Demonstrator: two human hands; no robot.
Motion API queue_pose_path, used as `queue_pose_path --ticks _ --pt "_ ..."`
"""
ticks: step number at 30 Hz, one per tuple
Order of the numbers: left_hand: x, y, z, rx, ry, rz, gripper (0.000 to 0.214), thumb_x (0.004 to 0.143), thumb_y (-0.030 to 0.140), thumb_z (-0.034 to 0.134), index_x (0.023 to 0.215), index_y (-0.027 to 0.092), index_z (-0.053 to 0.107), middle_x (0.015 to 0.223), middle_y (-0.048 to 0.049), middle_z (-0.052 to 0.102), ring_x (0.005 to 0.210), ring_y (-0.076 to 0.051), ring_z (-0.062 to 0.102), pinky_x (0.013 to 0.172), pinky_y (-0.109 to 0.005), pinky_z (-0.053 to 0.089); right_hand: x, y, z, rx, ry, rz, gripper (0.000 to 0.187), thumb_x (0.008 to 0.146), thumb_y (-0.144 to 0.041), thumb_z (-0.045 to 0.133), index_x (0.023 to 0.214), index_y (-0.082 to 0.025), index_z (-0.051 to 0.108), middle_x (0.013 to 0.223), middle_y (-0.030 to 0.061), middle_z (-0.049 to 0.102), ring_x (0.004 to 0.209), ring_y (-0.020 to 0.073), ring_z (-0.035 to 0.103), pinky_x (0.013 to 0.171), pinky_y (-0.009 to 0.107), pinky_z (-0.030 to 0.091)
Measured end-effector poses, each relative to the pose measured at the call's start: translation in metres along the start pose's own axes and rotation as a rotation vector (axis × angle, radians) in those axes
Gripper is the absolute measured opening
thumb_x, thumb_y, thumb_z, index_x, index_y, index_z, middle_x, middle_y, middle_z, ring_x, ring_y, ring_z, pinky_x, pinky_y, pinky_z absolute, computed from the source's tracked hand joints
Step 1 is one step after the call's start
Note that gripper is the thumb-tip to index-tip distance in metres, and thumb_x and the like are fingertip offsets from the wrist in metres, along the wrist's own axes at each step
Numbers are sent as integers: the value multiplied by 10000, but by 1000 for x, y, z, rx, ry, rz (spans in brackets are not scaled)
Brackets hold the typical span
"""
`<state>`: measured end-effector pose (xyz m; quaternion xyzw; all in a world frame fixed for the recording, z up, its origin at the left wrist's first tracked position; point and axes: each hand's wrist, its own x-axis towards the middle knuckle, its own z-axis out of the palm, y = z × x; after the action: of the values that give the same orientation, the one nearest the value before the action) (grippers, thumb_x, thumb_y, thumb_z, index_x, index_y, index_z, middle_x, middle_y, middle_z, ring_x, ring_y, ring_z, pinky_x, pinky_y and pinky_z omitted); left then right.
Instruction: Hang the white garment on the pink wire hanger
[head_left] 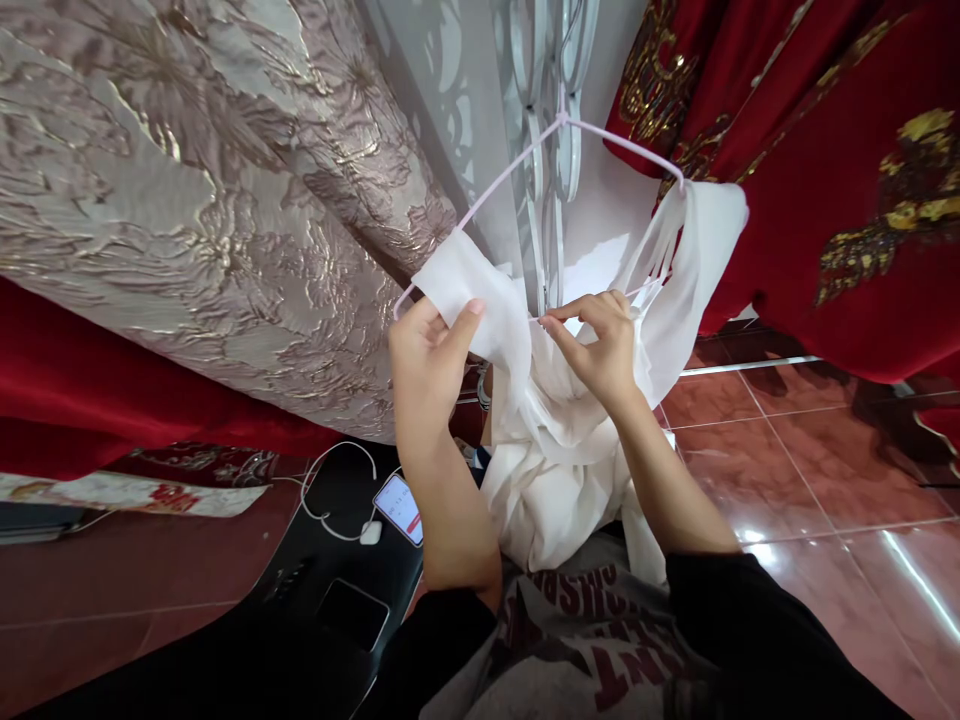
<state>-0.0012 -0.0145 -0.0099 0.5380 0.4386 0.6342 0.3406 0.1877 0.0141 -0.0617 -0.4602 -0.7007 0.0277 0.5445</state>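
A thin white garment (pixel 555 450) hangs from a pale pink wire hanger (pixel 517 160) in front of me. My left hand (pixel 426 350) is closed on the garment's left shoulder, where it covers the hanger's left end. My right hand (pixel 600 345) pinches the fabric near the hanger's lower bar at the middle. The garment's right strap (pixel 697 240) drapes over the hanger's right end. The rest of the cloth falls down toward my grey printed shirt.
A gold-beige embroidered fabric (pixel 187 200) fills the upper left, with red cloth (pixel 112 400) below it. Red garments with gold embroidery (pixel 847 180) hang at the right. A lit phone (pixel 400 508) with a white cable lies on a black surface. The floor is glossy red tile (pixel 810 480).
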Motion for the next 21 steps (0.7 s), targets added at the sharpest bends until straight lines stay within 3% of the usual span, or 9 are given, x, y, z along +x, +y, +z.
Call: queue_pose_path --ticks 9,16,19,21 --pt "0 -8 5 -68 -12 -21 246 854 388 773 1020 208 744 1056 -69 776 1066 -250 719 955 -391 592 -1 3 3 11 18 -20 229 942 -442 676 815 -252 695 800 -25 739 784 174 614 919 408 407" --pt "10 12 5 -423 -211 -141 212 924 350 600 1028 192 695 1324 -126 686 1374 -321 558 1124 -514 502 3 1 -2 24 -12 14 256 944 -472 655 810 -258 698 766 -20 707 768 176 588 935 423 417" --pt "14 16 -10 -470 -169 -132 331 987 458 465 1107 215 657 1384 -84 641 1478 -262 449 1229 -471 409 5 -1 -7 42 -31 18 249 929 -478 681 809 -261 709 769 -22 703 778 176 588 932 415 424" --pt "13 9 -24 -489 -58 -86 324 992 499 467 1123 262 643 1355 -25 647 1555 -183 313 1286 -392 325 5 -1 -9 50 -27 10 243 923 -471 694 806 -259 714 767 -22 706 780 174 589 928 409 424"
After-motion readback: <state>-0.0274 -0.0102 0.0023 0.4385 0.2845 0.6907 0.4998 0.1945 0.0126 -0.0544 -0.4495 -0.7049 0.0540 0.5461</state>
